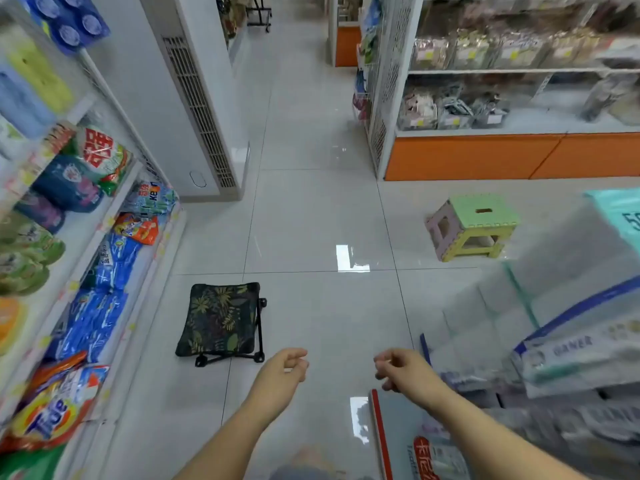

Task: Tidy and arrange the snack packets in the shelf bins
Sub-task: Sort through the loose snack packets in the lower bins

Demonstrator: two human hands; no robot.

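Note:
Snack packets in clear bins (pixel 450 112) fill the white shelf unit with an orange base at the far right, across the aisle. My left hand (pixel 285 367) hangs over the tiled floor with fingers loosely curled, holding nothing. My right hand (pixel 398 368) is beside it, also loosely curled and empty. Both hands are far from the snack bins.
Detergent bags (pixel 104 271) line the shelves on the left. A folding stool with leaf-print fabric (pixel 221 320) stands on the floor ahead of my left hand. A pastel plastic step stool (pixel 474 226) sits farther right. Stacked tissue packs (pixel 571 306) crowd the right side. A tall white air-conditioner unit (pixel 194 98) stands at the back left.

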